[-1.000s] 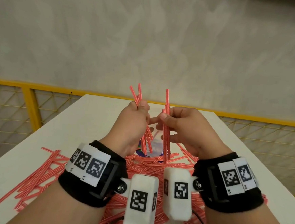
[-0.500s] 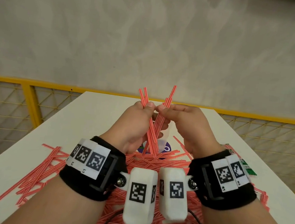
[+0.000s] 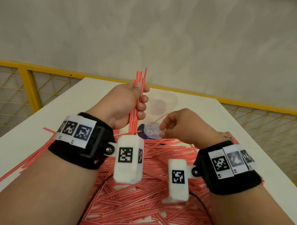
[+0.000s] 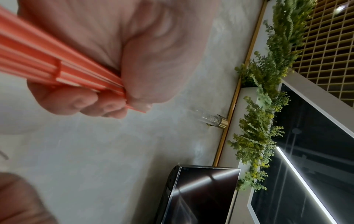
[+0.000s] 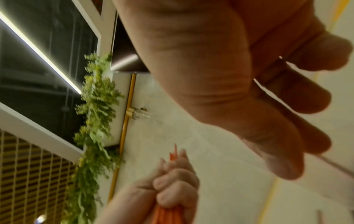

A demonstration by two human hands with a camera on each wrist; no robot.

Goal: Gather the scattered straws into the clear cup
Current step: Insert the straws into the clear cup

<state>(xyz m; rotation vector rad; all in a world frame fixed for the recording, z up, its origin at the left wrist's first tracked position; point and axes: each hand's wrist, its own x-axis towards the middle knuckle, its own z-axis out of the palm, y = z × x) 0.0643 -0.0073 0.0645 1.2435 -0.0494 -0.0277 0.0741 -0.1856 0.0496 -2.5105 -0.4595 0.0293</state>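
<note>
Comparing this moment with the one half a second ago, I note one change: the two small bunches, then pinched separately with one in each hand and crossing at the middle, are now a single bundle (image 3: 137, 102) in the left hand (image 3: 125, 105). The right hand (image 3: 180, 127) has let go and dropped lower and to the right, toward the pile of loose straws (image 3: 147, 206) on the desk (image 3: 37, 121).

Meaning for the task, as I judge it: the transfer is complete, the left hand acts as the collector, and the right hand is free to pick up more. The bundle is not yet in the clear cup (image 3: 162, 104). The cup lies beyond both hands on the desk, apparently on its side, with what looks like one straw inside; most straws remain scattered in front of me and out to the left.

Left hand: clenched around the bundle, all fingers wrapped, the straws upright with their tips above the fist. The left wrist view confirms the bundle (image 4: 57, 66) pressed between the thumb and the curled fingers (image 4: 90, 104).

Right hand: loosely curled, fingers (image 5: 298, 94) bent but not closed, palm empty in the right wrist view. It hovers just above the pile by the cup's near end; I cannot tell whether a fingertip touches a straw.
</note>
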